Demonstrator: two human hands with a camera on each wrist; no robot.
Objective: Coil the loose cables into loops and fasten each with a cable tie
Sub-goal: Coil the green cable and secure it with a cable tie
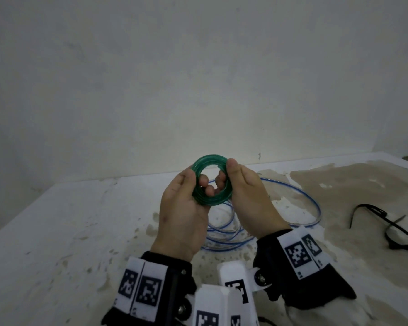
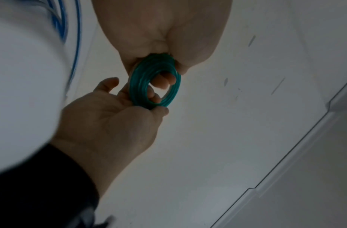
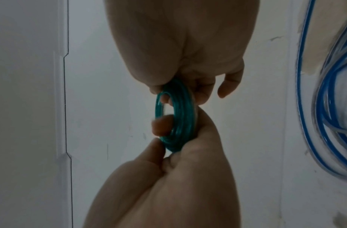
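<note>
A small coil of green cable [image 1: 209, 201] is held up above the table between both hands. My left hand [image 1: 197, 182] pinches its left side, thumb in front and fingertips through the hole. My right hand [image 1: 226, 177] pinches the right side the same way. In the left wrist view the green coil [image 2: 137, 86] sits between the left hand [image 2: 149, 106] below and the right hand [image 2: 168, 69] above. The right wrist view has the green coil [image 3: 184, 117] edge-on, gripped by the right hand [image 3: 168, 148] and the left hand [image 3: 176, 91]. No tie is visible on it.
A clear cable with a blue stripe [image 1: 311, 196] lies in loose loops on the table [image 1: 68, 220] under my hands. Black cable ties [image 1: 396, 227] lie at the right. A white wall stands close behind, and the table's left edge runs diagonally.
</note>
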